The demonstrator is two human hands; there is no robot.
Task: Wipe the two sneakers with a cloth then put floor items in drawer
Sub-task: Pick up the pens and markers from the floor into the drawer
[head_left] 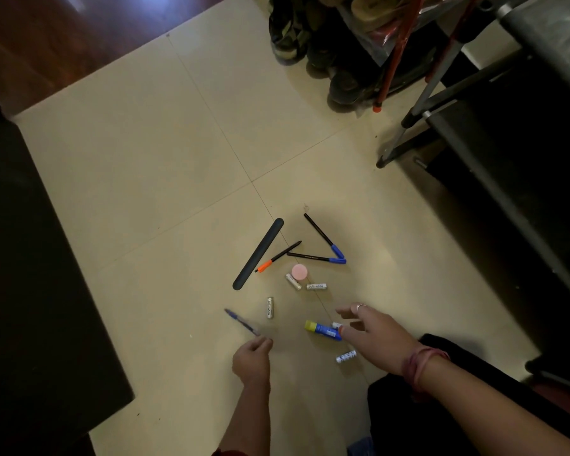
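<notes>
Small items lie scattered on the beige tiled floor (165, 153). My left hand (252, 357) has curled fingers that pinch the near end of a blurred blue pen (242, 322). My right hand (375, 334) reaches in with spread fingers, its thumb tip at the end of a blue glue stick with a yellow cap (323, 330). Farther out lie a long dark flat case (259, 255), an orange-capped pen (277, 256), two blue-capped pens (323, 236) (316, 258) and a pink round lid (299, 272). Several batteries lie around, such as one (270, 307) between my hands and another (346, 356) under my right wrist.
Dark shoes (290, 34) stand at the top by a rack with orange poles (392, 60). Grey metal legs (418, 120) and dark furniture (524, 159) fill the right side. A dark block (30, 258) borders the floor on the left.
</notes>
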